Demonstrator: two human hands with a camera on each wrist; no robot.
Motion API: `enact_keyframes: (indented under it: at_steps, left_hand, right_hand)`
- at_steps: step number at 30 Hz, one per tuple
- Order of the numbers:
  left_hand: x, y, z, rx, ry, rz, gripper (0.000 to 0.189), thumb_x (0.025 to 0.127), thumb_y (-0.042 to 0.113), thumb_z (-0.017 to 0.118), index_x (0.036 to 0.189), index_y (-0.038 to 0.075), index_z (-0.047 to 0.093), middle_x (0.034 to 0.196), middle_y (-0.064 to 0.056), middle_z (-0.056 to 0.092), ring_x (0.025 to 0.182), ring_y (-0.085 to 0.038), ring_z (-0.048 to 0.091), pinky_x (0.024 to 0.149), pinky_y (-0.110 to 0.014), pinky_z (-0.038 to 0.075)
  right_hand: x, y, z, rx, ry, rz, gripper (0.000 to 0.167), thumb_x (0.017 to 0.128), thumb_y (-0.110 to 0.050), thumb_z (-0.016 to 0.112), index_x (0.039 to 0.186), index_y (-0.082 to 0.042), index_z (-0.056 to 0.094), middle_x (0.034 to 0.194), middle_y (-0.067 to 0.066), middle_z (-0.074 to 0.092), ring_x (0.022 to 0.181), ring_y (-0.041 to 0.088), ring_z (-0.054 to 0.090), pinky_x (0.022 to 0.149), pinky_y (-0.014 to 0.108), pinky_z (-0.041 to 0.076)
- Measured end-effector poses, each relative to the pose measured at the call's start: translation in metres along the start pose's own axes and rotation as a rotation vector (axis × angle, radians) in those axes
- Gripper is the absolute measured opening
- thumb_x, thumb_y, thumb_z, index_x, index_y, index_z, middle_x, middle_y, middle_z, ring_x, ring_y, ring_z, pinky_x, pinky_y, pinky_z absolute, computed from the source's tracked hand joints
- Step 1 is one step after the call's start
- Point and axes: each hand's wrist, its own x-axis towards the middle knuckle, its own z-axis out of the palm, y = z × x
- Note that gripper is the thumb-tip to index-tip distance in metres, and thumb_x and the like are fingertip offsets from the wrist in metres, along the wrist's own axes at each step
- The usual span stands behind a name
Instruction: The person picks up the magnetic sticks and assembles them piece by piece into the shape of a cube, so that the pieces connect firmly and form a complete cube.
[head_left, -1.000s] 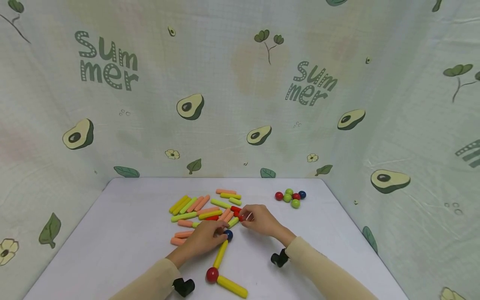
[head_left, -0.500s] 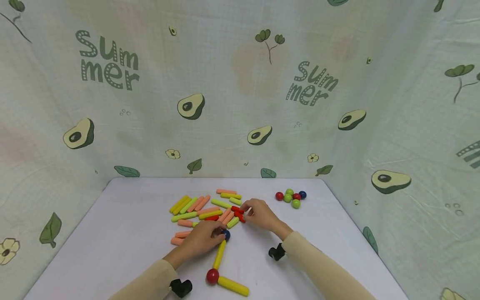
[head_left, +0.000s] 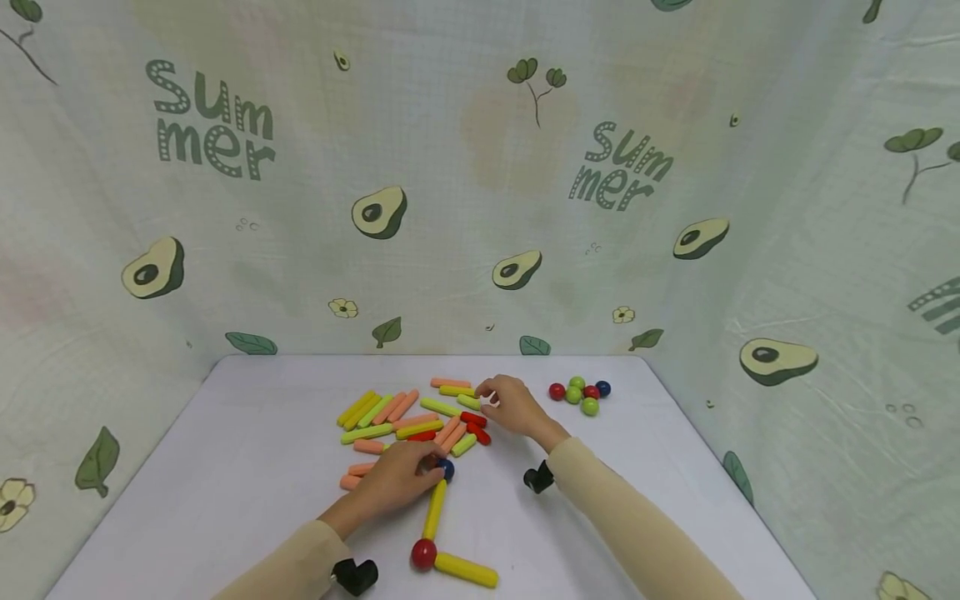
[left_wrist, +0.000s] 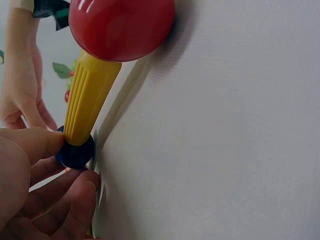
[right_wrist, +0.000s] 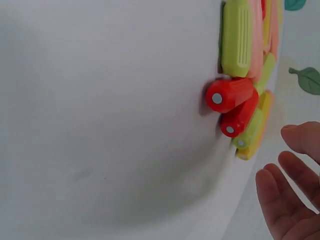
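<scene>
My left hand (head_left: pixel 399 475) pinches a blue ball (left_wrist: pixel 75 154) between thumb and fingers, low at the table. From that ball a yellow magnetic stick (head_left: pixel 434 510) runs to a red ball (head_left: pixel 423 554), and a second yellow stick (head_left: pixel 467 570) extends right from there. Above the right end of the stick pile hovers my right hand (head_left: pixel 516 408), its fingers loosely bent and apart. In the right wrist view nothing sits between its fingertips (right_wrist: pixel 267 185). Closest to it are a short lime stick (head_left: pixel 468 402) and two red sticks (head_left: pixel 473 419), which have silvery end discs.
Several salmon, yellow, lime and red sticks (head_left: pixel 367 433) lie in a loose pile beyond and left of my left hand. At the back right, several loose balls (head_left: pixel 573 395) in red, green and blue cluster together. A patterned cloth (head_left: pixel 450 308) rises behind the white table (head_left: pixel 247 467).
My right hand has drawn away from the red sticks and moved farther back, toward the lime and yellow sticks. The left hand has shifted slightly left with the blue ball.
</scene>
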Motion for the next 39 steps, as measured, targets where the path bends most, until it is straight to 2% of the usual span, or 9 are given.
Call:
enact_keyframes:
  at_steps: [8,14,18,23,27,35,39]
  left_hand:
    - [-0.003,-0.006,-0.001,0.01,-0.001,0.023,0.018,0.098,0.026,0.078,0.116,0.02,0.075,0.093,0.013,0.066,0.083,-0.009,0.057,0.077,-0.027,0.054]
    - [-0.005,-0.004,-0.003,0.009,0.009,0.034,0.018,0.098,0.022,0.079,0.115,0.018,0.076,0.093,0.011,0.068,0.083,-0.009,0.059,0.077,-0.028,0.055]
    - [-0.005,-0.004,-0.004,0.01,0.01,0.02,0.017,0.097,0.021,0.08,0.113,0.018,0.076,0.093,0.011,0.068,0.084,-0.009,0.059,0.078,-0.028,0.055]
    - [-0.003,-0.008,-0.005,0.004,0.009,0.016,0.015,0.097,0.021,0.079,0.111,0.019,0.075,0.093,0.011,0.068,0.085,-0.009,0.06,0.078,-0.027,0.056]
    - [-0.002,-0.009,-0.007,0.007,0.005,0.023,0.015,0.097,0.021,0.079,0.111,0.019,0.075,0.093,0.011,0.067,0.085,-0.009,0.06,0.078,-0.027,0.056]
    - [-0.003,-0.006,-0.008,0.019,0.008,0.028,0.016,0.097,0.023,0.079,0.112,0.019,0.075,0.091,0.011,0.065,0.082,-0.01,0.057,0.073,-0.026,0.052]
    - [-0.003,-0.005,-0.007,-0.008,0.013,0.014,0.017,0.097,0.024,0.079,0.113,0.018,0.076,0.093,0.011,0.065,0.084,-0.011,0.058,0.073,-0.026,0.052]
  right_hand:
    - [0.029,0.018,0.013,-0.091,0.002,-0.02,0.026,0.101,-0.001,0.069,0.127,-0.003,0.074,0.119,0.016,0.07,0.108,0.032,0.067,0.098,0.044,0.057]
    - [0.04,0.027,0.022,-0.093,-0.044,0.057,0.028,0.103,-0.002,0.067,0.129,-0.01,0.074,0.121,0.01,0.068,0.11,0.026,0.065,0.102,0.041,0.056]
    - [0.045,0.026,0.024,-0.097,-0.07,0.073,0.031,0.105,-0.003,0.065,0.132,-0.014,0.074,0.123,0.008,0.067,0.111,0.023,0.064,0.102,0.04,0.056]
    - [0.047,0.023,0.024,-0.106,-0.085,0.06,0.028,0.104,-0.006,0.067,0.131,-0.011,0.075,0.119,0.007,0.069,0.107,0.021,0.064,0.1,0.037,0.057]
    - [0.045,0.025,0.023,-0.113,-0.067,0.07,0.025,0.102,-0.009,0.071,0.127,-0.011,0.076,0.117,0.005,0.071,0.105,0.02,0.064,0.098,0.036,0.057]
    - [0.039,0.038,0.018,-0.095,-0.029,0.115,0.01,0.1,-0.008,0.075,0.108,-0.013,0.075,0.105,0.003,0.071,0.098,0.021,0.061,0.097,0.039,0.057]
    - [0.033,0.045,0.01,-0.111,-0.026,0.126,0.013,0.1,-0.008,0.074,0.112,-0.013,0.075,0.107,0.003,0.072,0.099,0.02,0.062,0.098,0.039,0.057]
